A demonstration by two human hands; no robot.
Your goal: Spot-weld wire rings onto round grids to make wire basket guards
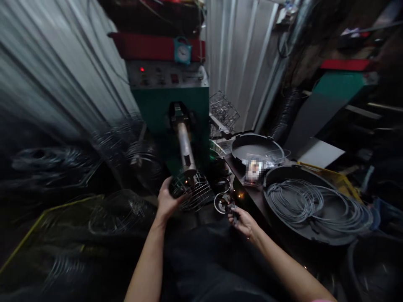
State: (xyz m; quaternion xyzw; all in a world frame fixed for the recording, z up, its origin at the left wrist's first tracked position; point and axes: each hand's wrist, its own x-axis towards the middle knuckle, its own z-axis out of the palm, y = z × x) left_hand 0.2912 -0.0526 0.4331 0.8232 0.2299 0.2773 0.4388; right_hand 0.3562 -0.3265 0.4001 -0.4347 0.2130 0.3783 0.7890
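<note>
in front of the green machine (pixel 157 107), on its left side, the left hand (pixel 168 202) bends its fingers part way around the near end of a wire basket (pixel 202 191), so they have hold of it. the basket lies directly to the right of these fingers, below the tip of the metal arm (pixel 185 144) which comes out of the green machine; whether it touches this tip, i cannot tell. its long axis seems to go crosswise to that arm, but the blur leaves some doubt. the left hand is the nearer one. more to the right, in front of the green machine's right edge, a silver ring (pixel 216 203) is seen, and just beside it the right hand (pixel 242 221) has its fingers pinched together on a small dark piece (pixel 232 210), well apart from the basket. behind the green machine's right side stands a corrugated wall (pixel 236 50). to the right of the green machine, the dark surface (pixel 256 192) carries a round pan (pixel 252 147) and a larger pan with wire coils (pixel 292 201). farthest right of it stands another machine (pixel 340 88) in the dim room.
</note>
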